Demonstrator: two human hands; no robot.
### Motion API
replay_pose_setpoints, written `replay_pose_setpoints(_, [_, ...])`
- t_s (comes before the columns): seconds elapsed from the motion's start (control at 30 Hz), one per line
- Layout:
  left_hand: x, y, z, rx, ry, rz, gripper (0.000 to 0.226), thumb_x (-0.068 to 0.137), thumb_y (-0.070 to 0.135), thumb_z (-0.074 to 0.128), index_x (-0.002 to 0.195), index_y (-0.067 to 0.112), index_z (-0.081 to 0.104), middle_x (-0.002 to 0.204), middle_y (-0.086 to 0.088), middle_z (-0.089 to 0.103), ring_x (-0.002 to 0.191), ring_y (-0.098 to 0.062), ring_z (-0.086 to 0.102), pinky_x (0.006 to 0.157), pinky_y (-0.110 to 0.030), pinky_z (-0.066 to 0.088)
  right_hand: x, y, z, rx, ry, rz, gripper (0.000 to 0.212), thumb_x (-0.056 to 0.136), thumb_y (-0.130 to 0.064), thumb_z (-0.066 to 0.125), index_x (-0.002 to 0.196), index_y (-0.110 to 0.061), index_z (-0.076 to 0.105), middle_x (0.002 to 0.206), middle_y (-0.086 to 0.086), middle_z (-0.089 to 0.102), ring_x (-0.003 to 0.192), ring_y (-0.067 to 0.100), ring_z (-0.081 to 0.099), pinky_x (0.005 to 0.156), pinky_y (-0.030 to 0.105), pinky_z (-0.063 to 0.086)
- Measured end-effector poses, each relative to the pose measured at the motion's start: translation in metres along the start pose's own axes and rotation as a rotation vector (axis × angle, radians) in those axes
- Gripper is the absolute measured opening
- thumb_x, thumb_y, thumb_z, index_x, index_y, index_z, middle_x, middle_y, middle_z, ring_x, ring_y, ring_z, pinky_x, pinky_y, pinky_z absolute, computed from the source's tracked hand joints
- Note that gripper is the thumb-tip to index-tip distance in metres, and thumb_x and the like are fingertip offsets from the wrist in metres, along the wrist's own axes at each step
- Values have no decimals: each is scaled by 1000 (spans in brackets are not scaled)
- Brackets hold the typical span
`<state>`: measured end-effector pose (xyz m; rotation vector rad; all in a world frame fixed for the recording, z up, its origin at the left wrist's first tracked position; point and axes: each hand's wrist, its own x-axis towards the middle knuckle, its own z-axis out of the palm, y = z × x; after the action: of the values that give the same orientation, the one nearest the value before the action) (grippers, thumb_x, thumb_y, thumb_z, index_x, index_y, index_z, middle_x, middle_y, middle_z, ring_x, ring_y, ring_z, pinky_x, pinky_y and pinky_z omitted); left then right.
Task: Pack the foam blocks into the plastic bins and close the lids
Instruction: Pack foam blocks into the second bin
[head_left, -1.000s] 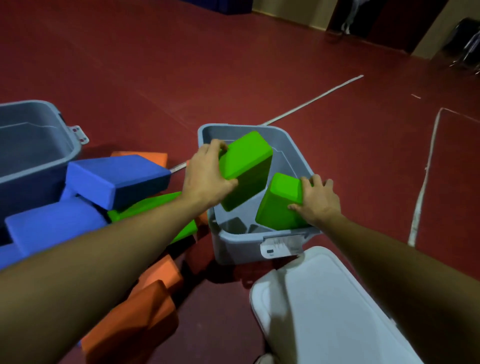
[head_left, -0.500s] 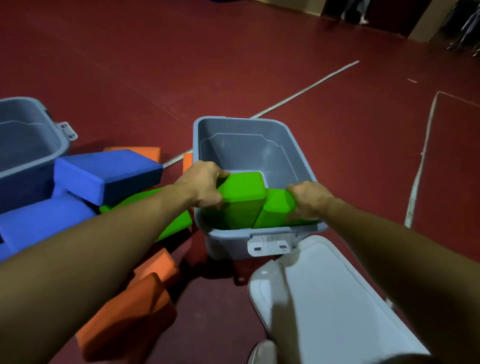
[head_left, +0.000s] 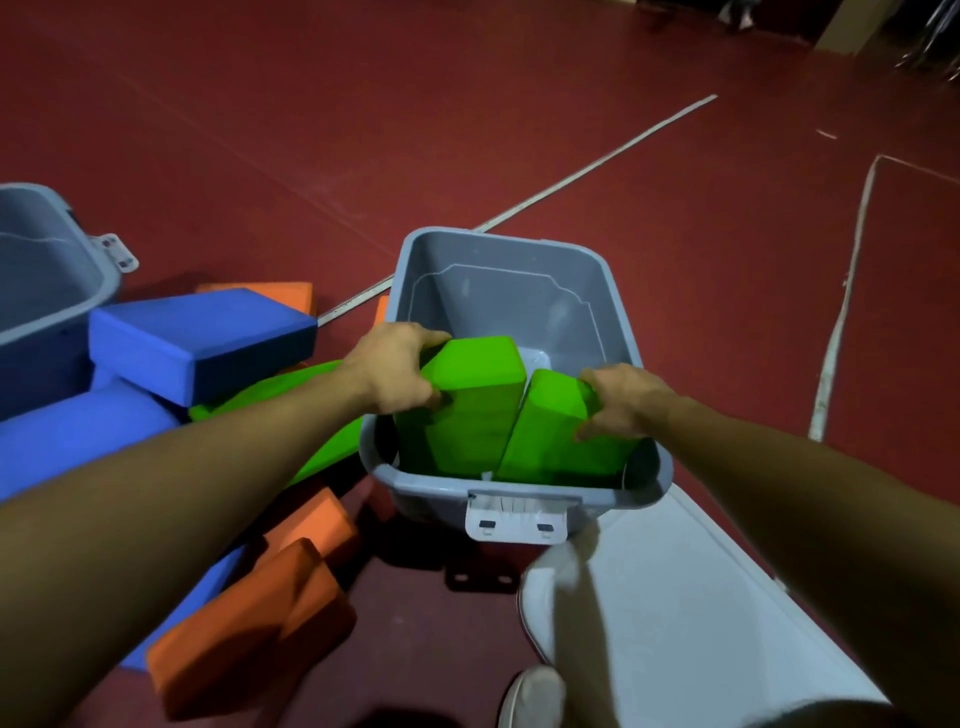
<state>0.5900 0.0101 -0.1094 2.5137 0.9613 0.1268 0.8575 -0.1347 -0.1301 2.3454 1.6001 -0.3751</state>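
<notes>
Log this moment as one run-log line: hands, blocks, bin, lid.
left hand: grips left green block | right hand: grips right green block | both in grey bin | white lid: off

Grey bin on red floor, lid off. Two green foam blocks stand on end inside, side by side, touching. Left hand grips the left green block at its top corner; right hand grips the right green block. White lid lies just beside the bin's near wall. Blue blocks and orange blocks piled left, against a second grey bin.
</notes>
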Motion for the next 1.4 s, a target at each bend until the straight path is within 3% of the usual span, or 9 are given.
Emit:
replay_pose_setpoints(0.13, [2, -5, 13, -73, 126, -25, 82, 53, 51, 69, 131, 26, 60, 123, -6, 65, 113, -28, 60, 96, -36, 48, 7, 1, 5, 47, 51, 46, 62, 68, -64, 76, 110, -21, 59, 116, 10, 65, 104, 31, 61, 81, 33, 48])
replay_pose_setpoints(0.3, [5, -4, 15, -72, 77, -103, 89, 48, 56, 76, 133, 39, 57, 124, 3, 68, 116, -22, 61, 97, -33, 50, 13, -4, -1, -5, -64, 48, 59, 64, -66, 78, 93, -17, 63, 101, 10, 66, 89, 31, 61, 76, 32, 50])
replay_pose_setpoints(0.5, [4, -6, 4, -58, -36, -218, 87, 33, 65, 73, 116, 40, 69, 93, 3, 76, 93, -19, 68, 83, -31, 55, 1, -8, -9, -19, -149, 44, 54, 62, -61, 82, 74, -16, 56, 83, 6, 58, 76, 28, 56, 67, 28, 43])
replay_pose_setpoints(0.67, [-2, 2, 12, -44, -116, -189, 67, 37, 66, 75, 96, 34, 78, 57, 13, 63, 75, -16, 66, 70, -28, 51, -9, -12, -10, -53, -220, 44, 53, 58, -57, 87, 70, -17, 53, 84, 6, 59, 77, 28, 57, 65, 28, 42])
replay_pose_setpoints(0.73, [-5, 4, 18, -57, -99, -191, 70, 40, 67, 75, 101, 33, 77, 69, 11, 70, 82, -18, 67, 73, -29, 52, -11, -10, -8, -72, -219, 45, 53, 60, -59, 84, 81, -16, 62, 90, 8, 62, 83, 29, 60, 66, 28, 42])
replay_pose_setpoints(0.83, [-6, 3, 28, -87, 19, -218, 82, 43, 67, 73, 117, 33, 70, 105, 3, 75, 102, -21, 67, 88, -33, 54, -11, 0, -2, -74, -187, 52, 59, 66, -62, 78, 101, -17, 70, 104, 10, 69, 97, 31, 63, 72, 27, 46])
replay_pose_setpoints(1.0, [-9, 4, 39, -106, 166, -200, 66, 51, 63, 66, 111, 37, 69, 99, 3, 75, 98, -25, 67, 85, -34, 54, -2, 10, 11, 138, -27, 179, 52, 57, -60, 84, 83, -18, 66, 99, 11, 70, 83, 27, 60, 68, 27, 44])
replay_pose_setpoints(1.13, [-13, 9, 43, -85, 237, -100, 61, 61, 43, 78, 120, 34, 63, 104, -1, 74, 101, -27, 66, 85, -32, 52, 4, 9, 13, 243, 213, 305, 66, 59, -68, 78, 98, -15, 67, 101, 12, 67, 94, 32, 65, 70, 30, 46])
replay_pose_setpoints(1.4, [4, -7, 39, -92, 108, -47, 81, 63, 40, 80, 138, 35, 50, 125, -3, 67, 116, -28, 61, 98, -36, 49, 2, 23, 19, 242, 236, 23, 64, 64, -53, 84, 114, -18, 65, 108, 13, 60, 102, 34, 58, 82, 34, 44])
